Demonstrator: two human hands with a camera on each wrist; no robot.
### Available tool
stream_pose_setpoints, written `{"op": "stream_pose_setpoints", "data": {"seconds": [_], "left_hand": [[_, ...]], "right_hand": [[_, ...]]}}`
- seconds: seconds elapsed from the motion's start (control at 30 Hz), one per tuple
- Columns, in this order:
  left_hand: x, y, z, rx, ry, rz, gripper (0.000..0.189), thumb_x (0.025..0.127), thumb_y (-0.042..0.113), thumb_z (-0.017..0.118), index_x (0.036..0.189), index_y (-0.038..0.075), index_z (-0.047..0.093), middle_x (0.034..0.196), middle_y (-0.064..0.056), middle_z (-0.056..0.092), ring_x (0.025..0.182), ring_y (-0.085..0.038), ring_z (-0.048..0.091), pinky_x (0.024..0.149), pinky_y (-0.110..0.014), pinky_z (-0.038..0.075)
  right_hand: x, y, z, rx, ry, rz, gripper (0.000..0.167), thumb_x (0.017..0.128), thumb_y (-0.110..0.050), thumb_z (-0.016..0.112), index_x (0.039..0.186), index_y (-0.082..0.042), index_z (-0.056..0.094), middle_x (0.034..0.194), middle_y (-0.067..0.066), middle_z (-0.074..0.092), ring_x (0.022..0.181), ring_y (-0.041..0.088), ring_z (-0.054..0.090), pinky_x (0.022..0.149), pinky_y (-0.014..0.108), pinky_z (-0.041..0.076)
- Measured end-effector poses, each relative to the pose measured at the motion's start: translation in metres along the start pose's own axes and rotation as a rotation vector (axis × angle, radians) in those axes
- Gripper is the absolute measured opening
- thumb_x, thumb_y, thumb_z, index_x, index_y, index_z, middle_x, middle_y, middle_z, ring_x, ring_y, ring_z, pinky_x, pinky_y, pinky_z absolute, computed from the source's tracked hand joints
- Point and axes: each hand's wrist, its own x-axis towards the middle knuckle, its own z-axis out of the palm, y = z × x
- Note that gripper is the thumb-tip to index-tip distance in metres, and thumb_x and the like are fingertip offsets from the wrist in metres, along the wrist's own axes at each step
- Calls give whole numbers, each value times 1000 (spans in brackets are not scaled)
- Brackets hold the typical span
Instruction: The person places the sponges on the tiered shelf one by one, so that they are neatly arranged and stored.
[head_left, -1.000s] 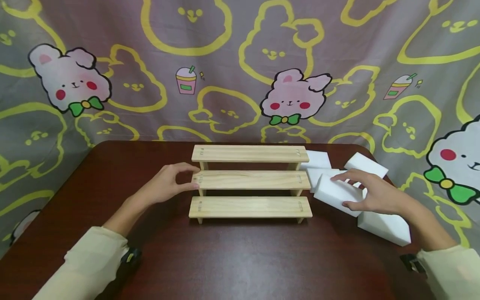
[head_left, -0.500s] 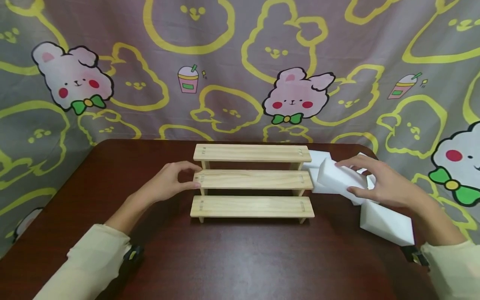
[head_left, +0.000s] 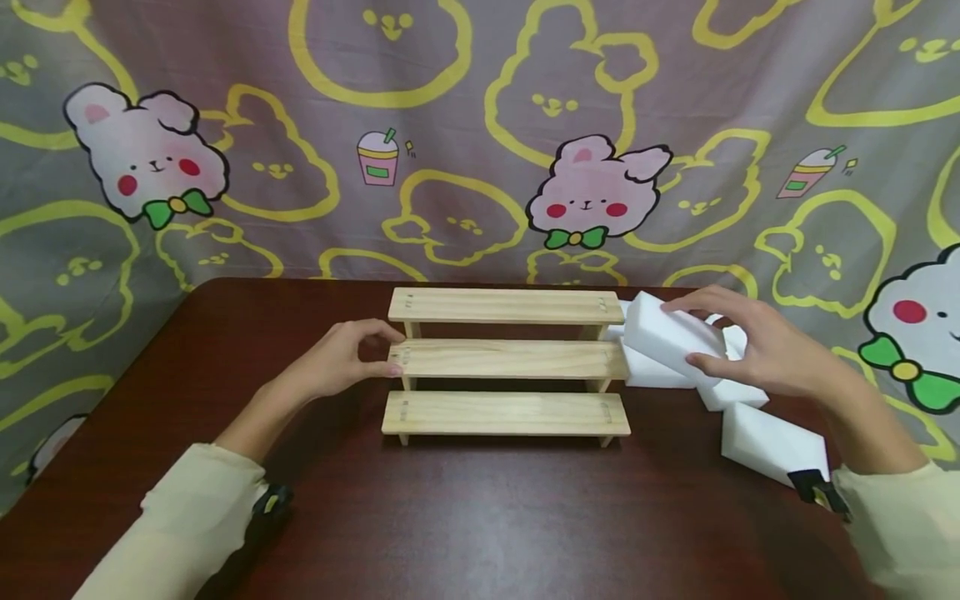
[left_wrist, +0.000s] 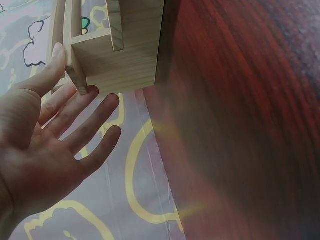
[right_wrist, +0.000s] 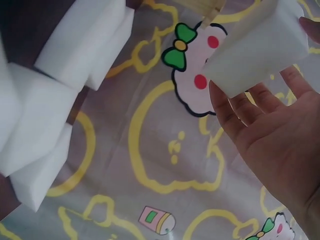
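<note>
A three-tier wooden step shelf (head_left: 510, 358) of pale wood stands near the table's back edge. My left hand (head_left: 345, 357) pinches the left end of its middle tier; in the left wrist view the thumb lies on one face of the board, with fingers on the other. To the right of the shelf, my right hand (head_left: 772, 342) holds a white foam-like block (head_left: 667, 329) between thumb and fingers, tilted and raised above other white blocks. The right wrist view shows this held block (right_wrist: 260, 50) resting against the fingertips, its far end running out of frame.
Several similar white blocks lie right of the shelf, among them one under the held block (head_left: 656, 369) and one near my right wrist (head_left: 772, 446). The dark red-brown table (head_left: 450, 517) ends at a cartoon-printed curtain (head_left: 450, 117) behind it.
My right hand has lifted the white block from the pile and moved it back, toward the top tier's right end. The left hand stays at the middle tier.
</note>
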Motion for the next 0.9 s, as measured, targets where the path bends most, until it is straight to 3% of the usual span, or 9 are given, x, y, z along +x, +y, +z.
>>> {"op": "stream_pose_setpoints", "data": {"seconds": [0.2,0.33,0.67,0.9], "left_hand": [[1,2,0,16,-12,-16,38,89,15,84,121,-2,70,121,-17,71,117,-40,63,100,-57,48],[1,5,-1,29,-21,-27,38,89,13,83,120,-2,69,120,-17,71,113,-39,64,97,-55,50],[6,9,-5,41,-63,-31,38,87,13,86,117,-3,70,108,-13,72,96,-28,67,86,-46,54],[7,9,-6,41,-77,-35,38,86,12,87,116,-4,69,103,-12,71,92,-25,66,84,-45,54]], "right_hand": [[11,-9,0,26,20,-8,62,75,-10,89,132,-20,67,125,-6,64,102,5,52,85,21,40],[20,-15,1,37,11,-11,61,76,-9,89,132,-19,68,123,-6,64,99,7,54,82,24,44],[36,-20,5,79,-4,-107,59,75,-8,87,131,-15,67,123,2,66,91,10,53,61,26,49],[43,-23,8,102,-13,-134,59,75,-8,86,131,-13,67,124,3,65,92,13,54,62,27,48]]}}
